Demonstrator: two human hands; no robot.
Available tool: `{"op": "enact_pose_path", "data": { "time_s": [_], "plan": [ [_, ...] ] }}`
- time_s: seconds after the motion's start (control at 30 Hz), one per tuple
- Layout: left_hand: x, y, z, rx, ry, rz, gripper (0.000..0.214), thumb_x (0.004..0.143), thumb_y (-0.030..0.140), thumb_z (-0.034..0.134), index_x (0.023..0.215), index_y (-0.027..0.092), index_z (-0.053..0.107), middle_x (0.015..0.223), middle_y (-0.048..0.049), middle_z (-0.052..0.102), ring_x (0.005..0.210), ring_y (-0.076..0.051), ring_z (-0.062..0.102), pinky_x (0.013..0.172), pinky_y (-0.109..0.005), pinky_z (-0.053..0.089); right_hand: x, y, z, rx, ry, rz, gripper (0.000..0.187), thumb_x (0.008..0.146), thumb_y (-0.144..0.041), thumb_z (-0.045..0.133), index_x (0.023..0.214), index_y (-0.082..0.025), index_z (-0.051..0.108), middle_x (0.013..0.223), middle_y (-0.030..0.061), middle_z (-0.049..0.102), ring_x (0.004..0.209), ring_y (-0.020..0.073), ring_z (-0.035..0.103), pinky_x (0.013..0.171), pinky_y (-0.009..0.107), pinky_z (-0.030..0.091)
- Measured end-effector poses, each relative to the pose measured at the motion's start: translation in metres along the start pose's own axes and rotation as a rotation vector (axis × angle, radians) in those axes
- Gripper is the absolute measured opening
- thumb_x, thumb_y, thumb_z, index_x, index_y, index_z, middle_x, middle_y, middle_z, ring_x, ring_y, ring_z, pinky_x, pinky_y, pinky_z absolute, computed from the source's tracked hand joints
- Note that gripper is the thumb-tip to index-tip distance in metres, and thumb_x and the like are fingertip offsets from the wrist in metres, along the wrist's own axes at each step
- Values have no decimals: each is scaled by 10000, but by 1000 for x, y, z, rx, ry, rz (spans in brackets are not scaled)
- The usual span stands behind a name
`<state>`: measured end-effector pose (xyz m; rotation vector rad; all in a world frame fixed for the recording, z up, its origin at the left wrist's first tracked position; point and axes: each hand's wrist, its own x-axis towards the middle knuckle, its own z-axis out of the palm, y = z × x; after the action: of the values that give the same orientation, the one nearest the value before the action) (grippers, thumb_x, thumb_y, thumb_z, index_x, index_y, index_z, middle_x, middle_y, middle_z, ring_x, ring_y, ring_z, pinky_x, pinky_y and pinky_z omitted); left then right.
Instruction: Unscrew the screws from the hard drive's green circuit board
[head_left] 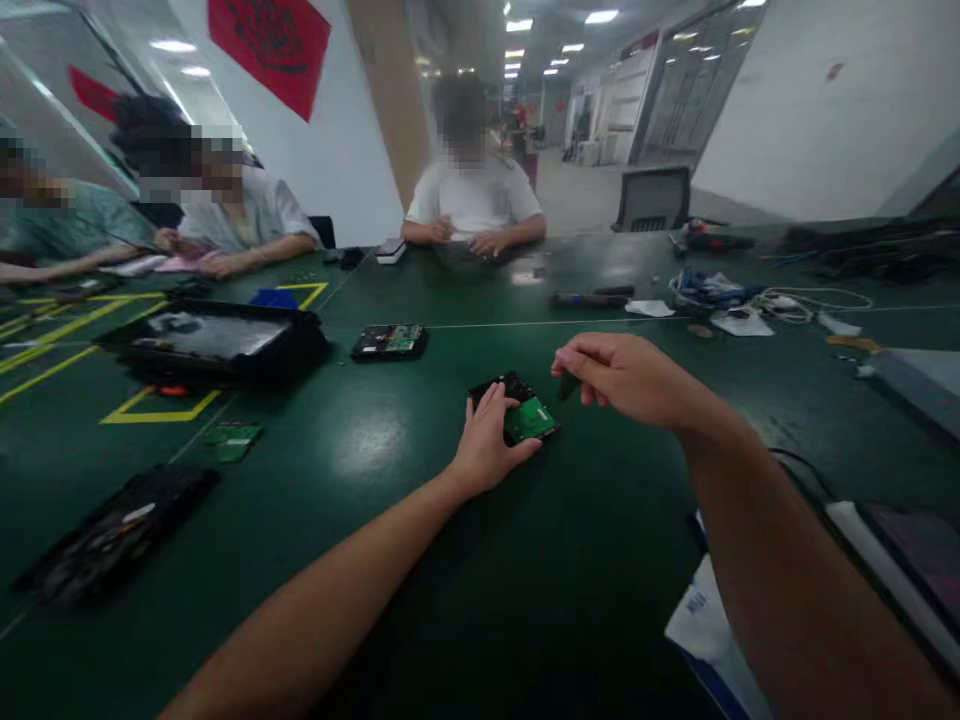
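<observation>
On the green worktop [510,580] I see a hard drive [516,384], circuit board [534,421] up, under a person's spread left hand [487,440]; just beside it, the right hand [616,378] pinches a dark tool [568,386].

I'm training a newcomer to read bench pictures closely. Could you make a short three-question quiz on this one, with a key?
1. True or false: the left hand rests on a black device while the right hand pinches a dark object.

2. What colour is the tape on the table just in front of the black tray?
A) red
B) yellow
C) purple

3. Fill in: seen from the camera, the second device, with its circuit board exposed, lies farther off and to the ____ of the one under the hand.

Key: 1. True. 2. B. 3. left.
</observation>
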<state>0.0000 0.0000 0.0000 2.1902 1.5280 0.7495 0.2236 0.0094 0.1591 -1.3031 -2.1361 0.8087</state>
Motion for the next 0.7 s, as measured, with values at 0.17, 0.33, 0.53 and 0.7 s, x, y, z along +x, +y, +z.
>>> {"op": "enact_pose_path", "data": {
  "time_s": [0.17,0.33,0.53,0.7],
  "plan": [
    [0,0,-1,-16,-1,-2,594,857,464,807,1338,204,574,1695,-192,365,1633,-328,211,1318,-637,87,0,-2,-3,112,-54,42,294,1029,-377,509,1108,-201,732,828,43,736,696,177,695,644,300,538],
    [-1,0,-4,-22,-21,6,579,882,481,780,1350,211,573,1704,-192,347,1637,-325,196,1317,-642,83,1,4,-3,-24,22,-20,307,987,-491,607,1021,-227,761,879,37,749,739,181,668,659,309,498],
    [-1,0,-5,-13,-11,14,576,886,482,777,1349,205,575,1703,-192,351,1635,-326,205,1316,-645,89,4,8,0,10,35,12,305,961,-503,649,980,-208,724,811,39,748,701,187,685,655,319,509],
    [-1,-1,-4,-6,-17,15,577,885,488,774,1350,211,574,1700,-192,355,1632,-333,210,1310,-657,105,2,4,-1,16,32,-3,299,955,-500,658,984,-213,736,844,41,755,707,182,682,657,315,512]
  ]
}}
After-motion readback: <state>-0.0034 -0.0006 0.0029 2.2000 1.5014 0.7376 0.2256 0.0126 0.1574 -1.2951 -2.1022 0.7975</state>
